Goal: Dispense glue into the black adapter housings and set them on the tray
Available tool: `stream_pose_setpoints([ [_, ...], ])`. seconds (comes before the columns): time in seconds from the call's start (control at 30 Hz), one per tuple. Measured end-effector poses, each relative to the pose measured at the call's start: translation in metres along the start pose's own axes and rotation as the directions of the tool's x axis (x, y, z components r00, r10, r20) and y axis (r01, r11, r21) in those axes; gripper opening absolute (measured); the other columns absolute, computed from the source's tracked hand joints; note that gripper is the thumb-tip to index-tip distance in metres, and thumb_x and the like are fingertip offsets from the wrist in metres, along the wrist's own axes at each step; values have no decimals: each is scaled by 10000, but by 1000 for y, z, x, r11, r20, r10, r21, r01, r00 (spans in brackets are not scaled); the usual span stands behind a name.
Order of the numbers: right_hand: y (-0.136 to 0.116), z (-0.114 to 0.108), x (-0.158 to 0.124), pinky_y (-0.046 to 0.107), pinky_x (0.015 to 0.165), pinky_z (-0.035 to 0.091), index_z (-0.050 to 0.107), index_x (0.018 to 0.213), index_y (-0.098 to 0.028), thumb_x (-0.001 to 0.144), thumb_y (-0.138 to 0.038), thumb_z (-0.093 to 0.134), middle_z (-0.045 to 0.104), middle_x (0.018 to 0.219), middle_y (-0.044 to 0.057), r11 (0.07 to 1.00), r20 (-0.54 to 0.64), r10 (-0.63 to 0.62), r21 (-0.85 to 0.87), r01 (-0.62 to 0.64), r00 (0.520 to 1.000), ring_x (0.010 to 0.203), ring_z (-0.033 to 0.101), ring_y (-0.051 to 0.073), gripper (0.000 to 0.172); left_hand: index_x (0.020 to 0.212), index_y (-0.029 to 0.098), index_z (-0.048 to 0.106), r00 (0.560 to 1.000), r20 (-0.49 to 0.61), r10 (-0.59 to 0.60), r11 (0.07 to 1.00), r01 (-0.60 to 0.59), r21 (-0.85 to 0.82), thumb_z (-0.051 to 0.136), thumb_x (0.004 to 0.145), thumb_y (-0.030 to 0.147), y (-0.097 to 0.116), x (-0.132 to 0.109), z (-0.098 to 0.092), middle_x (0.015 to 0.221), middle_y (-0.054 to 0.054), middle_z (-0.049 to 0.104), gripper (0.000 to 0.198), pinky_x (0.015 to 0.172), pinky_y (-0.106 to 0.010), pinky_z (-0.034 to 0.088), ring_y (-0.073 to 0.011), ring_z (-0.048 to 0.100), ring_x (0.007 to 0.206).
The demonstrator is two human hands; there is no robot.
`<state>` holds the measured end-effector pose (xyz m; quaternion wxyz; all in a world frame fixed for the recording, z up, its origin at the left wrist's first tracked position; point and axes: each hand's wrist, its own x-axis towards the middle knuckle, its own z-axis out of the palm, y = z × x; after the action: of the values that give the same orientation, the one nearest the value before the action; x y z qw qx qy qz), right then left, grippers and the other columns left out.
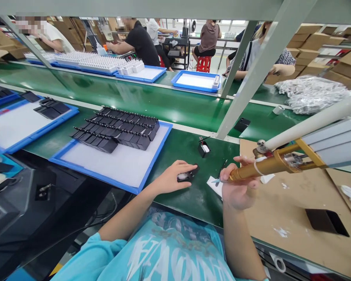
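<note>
My left hand (171, 178) is closed round a small black plastic housing (188, 174), whose open side shows a pale inside, just above the green bench. My right hand (236, 191) grips the front of a gold-coloured glue dispensing gun (259, 168). Its pale blue nozzle (215, 181) points left over a white piece of paper (214, 189), short of the housing. Beyond my hands stands another black housing (204, 149), with something white inside and thin leads at its top.
Rows of black housings (125, 125) fill much of a blue-rimmed tray (140, 187) on the left. Cardboard (275, 214) lies at right, bearing a black box (327, 221). A slanted metal post (242, 93) rises behind the bench. Several people sit across the conveyor (140, 97).
</note>
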<state>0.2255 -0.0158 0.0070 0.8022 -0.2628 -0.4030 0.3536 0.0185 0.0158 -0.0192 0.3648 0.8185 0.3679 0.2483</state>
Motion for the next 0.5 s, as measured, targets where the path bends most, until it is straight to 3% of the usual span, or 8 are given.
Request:
stream_pose_setpoints([
  [0.1,1,0,0,268,420,405,607,1084,-270,802,-446,549,583,1035,22,1000,5,0,10,0,1000,494,549,86,338,1388,308,488,996,-46,-80,997,81,9,724,786,246,-6,-3,-1,1367,-36,571,650,1079,-419,418,-242,521,1249],
  [0.27,0,8,0,255,402,399,567,1103,-304,802,-459,560,565,1057,7,999,-26,39,19,-39,999,483,533,71,339,1387,272,468,974,-165,-155,988,150,-43,699,799,246,-16,-15,14,1373,-56,551,633,1067,-374,430,-225,554,1222],
  [0.4,1,25,-4,243,392,404,534,1097,-332,823,-464,551,551,1068,-5,996,-26,87,38,-86,996,483,520,60,305,1178,205,579,928,-343,-147,985,169,37,700,771,233,-26,-27,29,1227,-98,557,426,982,-367,489,-226,582,1134],
  [0.5,4,42,-5,238,376,392,529,1115,-331,819,-495,561,557,1068,1,990,22,114,82,-115,993,482,521,61,340,1032,188,556,893,-427,-144,975,202,94,703,753,230,-33,-34,36,1173,-105,562,319,898,-358,526,-224,607,1069],
])
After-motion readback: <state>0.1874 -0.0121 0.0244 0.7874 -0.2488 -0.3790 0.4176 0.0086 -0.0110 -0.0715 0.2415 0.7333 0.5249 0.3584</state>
